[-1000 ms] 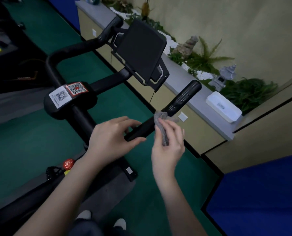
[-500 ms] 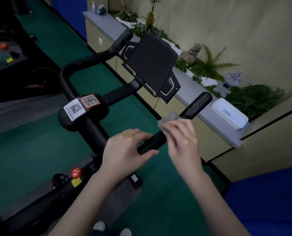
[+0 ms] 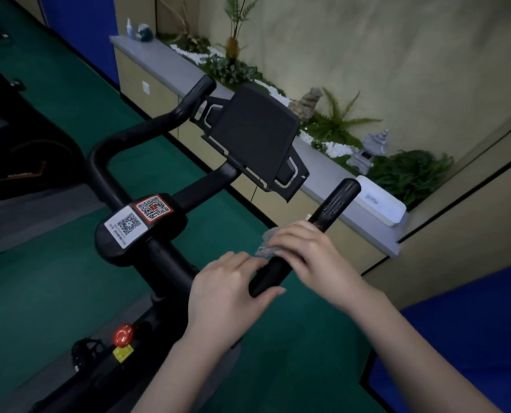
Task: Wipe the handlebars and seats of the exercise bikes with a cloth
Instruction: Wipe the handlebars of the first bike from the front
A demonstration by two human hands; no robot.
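Right grip (image 3: 303,253) presses cloth (image 3: 266,247) on handlebar (image 3: 334,205)

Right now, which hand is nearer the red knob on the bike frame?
Left. The left hand grips the handlebar just above the red knob; the right hand is farther along the bar.
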